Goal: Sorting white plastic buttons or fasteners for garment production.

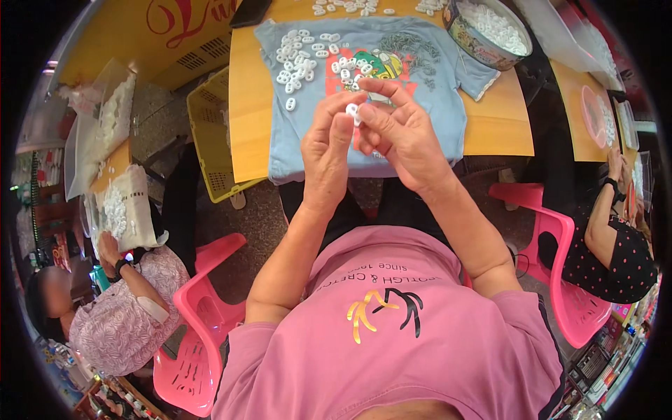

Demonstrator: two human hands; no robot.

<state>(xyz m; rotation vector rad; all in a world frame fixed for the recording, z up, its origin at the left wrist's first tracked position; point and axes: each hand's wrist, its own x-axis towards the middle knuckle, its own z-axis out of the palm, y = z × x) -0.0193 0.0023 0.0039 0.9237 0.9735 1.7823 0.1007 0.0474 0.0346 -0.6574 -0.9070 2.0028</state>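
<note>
Above the near part of a blue printed T-shirt (297, 133) spread on the table, my two hands meet at their fingertips. Between them is a small white plastic piece (352, 110), oval with holes, like a cord toggle. My left hand (326, 143) pinches it from the left with thumb and forefinger. From the right, my right hand (409, 140) closes on it, its fingers partly hiding it. Just beyond lie loose white two-holed pieces (297, 68), with more on the shirt's print. To their right spreads a pile of tiny dark metal bits (413, 50), perhaps springs.
A round decorated tin (483, 61) full of white pieces stands at the table's far right. More white pieces (346, 7) lie along the far edge. A yellow crate (210, 133) is left of the table. People sit on both sides, by pink chairs (203, 308).
</note>
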